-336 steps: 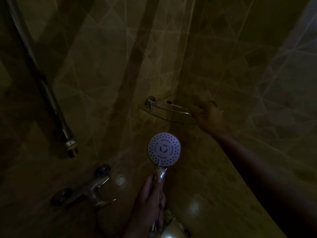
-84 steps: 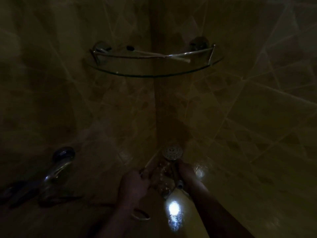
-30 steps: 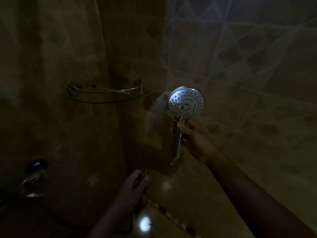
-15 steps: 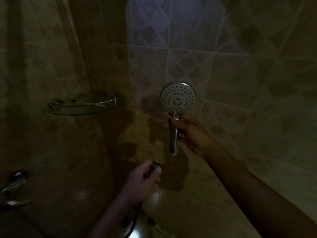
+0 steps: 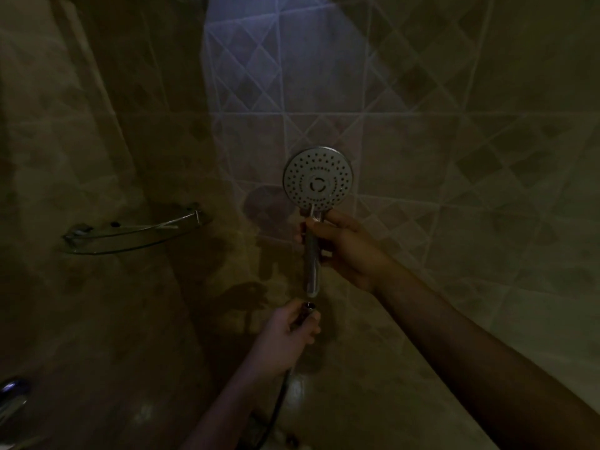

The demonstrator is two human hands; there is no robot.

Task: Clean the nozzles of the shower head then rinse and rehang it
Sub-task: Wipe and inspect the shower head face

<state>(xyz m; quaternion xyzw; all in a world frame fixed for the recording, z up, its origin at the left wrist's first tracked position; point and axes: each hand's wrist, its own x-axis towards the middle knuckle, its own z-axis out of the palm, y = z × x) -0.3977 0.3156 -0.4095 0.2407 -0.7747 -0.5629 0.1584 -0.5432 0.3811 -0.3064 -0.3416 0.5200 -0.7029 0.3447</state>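
The round chrome shower head (image 5: 318,179) faces me with its dotted nozzle plate, upright in front of the tiled wall. My right hand (image 5: 345,248) grips its handle just under the head. The handle's lower end hangs free, detached from the hose. My left hand (image 5: 285,334) holds the end of the dark hose (image 5: 276,414), and the hose's metal connector (image 5: 308,307) sits just below the handle's end with a small gap between them. The hose trails down toward the floor.
A glass corner shelf (image 5: 130,235) with a chrome rail is fixed in the wall corner at left, with a thin stick-like item lying on it. The chrome tap (image 5: 11,396) shows at the lower left edge. Tiled walls surround the scene, and the light is dim.
The view has shifted so the shelf and tap sit further left. My left hand has lifted the hose connector up close under the handle's end. My right hand holds the shower head steady.
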